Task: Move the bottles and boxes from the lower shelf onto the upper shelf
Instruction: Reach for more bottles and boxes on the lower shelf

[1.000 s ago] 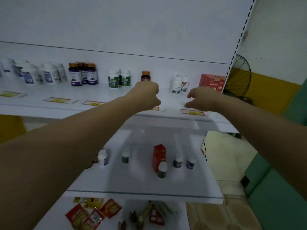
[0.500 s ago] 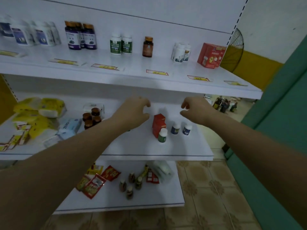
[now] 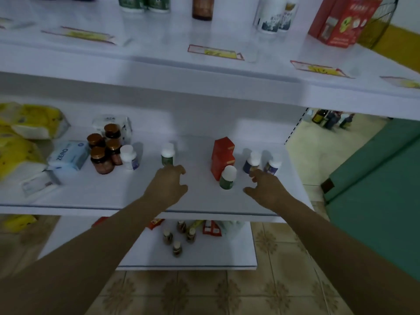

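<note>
bottles near the hands on the lower shelf (image 3: 200,201) number five: a green bottle (image 3: 167,155) just ahead of the left hand (image 3: 167,187), a second green bottle (image 3: 227,178) in front of the red box (image 3: 222,153), a blue bottle (image 3: 251,161) just ahead of the right hand (image 3: 267,188), another blue bottle (image 3: 273,165) beside it, and a white bottle (image 3: 129,158) by four amber jars (image 3: 103,151). both hands are loosely curled and grasp nothing; whether fingertips touch a bottle cannot be told. bare shelf runs between the hands to the front edge. a pale pack (image 3: 68,155) reads "zero". the upper shelf (image 3: 159,64) carries price tags (image 3: 216,52), their writing blurred.
</note>
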Tool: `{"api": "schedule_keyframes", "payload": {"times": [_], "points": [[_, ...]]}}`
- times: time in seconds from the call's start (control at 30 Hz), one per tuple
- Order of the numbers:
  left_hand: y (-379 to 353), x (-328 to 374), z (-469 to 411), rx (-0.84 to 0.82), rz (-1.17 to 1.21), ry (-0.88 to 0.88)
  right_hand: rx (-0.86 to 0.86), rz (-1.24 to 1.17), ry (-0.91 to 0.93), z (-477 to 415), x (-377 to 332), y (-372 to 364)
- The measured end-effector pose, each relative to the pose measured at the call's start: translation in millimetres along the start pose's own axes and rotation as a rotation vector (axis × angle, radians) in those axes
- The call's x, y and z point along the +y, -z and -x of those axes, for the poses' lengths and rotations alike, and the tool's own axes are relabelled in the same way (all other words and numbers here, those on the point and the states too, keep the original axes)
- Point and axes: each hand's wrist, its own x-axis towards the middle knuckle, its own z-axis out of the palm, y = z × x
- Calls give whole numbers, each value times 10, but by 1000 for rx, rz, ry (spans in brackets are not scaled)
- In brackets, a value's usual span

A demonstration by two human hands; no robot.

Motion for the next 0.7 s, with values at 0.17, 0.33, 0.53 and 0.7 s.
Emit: {"api": "schedule_keyframes", "payload": {"times": [0.17,0.33,0.53,0.7], "points": [[-273,-395,-422,68,160,220,-47,-60,-70,-401,138,-470],[-392,-631,-900,179,257,271,-6,-169,-72,-699,149,-765],[-283,-685,-1493,207,539,243,163,-463,-71,-988,13,-911],[-343,-800,-1655,195,584,189,231,-556,-101,-1015,-11,-1068]]}}
